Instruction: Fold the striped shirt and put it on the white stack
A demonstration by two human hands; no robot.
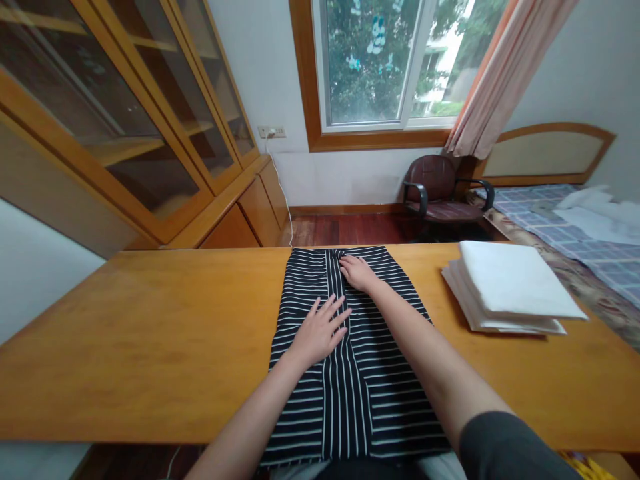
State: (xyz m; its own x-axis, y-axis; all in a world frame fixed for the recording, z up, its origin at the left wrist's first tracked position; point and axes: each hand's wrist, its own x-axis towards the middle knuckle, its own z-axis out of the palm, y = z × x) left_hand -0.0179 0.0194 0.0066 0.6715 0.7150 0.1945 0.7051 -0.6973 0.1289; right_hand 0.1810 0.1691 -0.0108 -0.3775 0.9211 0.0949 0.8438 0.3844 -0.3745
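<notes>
A black skirt with white stripes [395, 393] lies spread on the wooden table, its near end reaching the front edge by my body. Vertical stripes run down its middle band, with horizontal ones on both sides. My left hand [320, 330] rests on the middle of the fabric, fingers spread and palm down. Farther up, my right hand [357, 272] lies on the cloth close to the skirt's far edge. Its fingers are fairly flat and point left over the middle band; the fingertips touch the fabric.
A stack of white folded sheets or boards [515, 283] sits on the right of the table [150, 333]. Behind are a glass-door cabinet [200, 133], a window, a burgundy armchair [437, 190] and a bed [565, 220]. A white cable [283, 180] hangs from a wall socket.
</notes>
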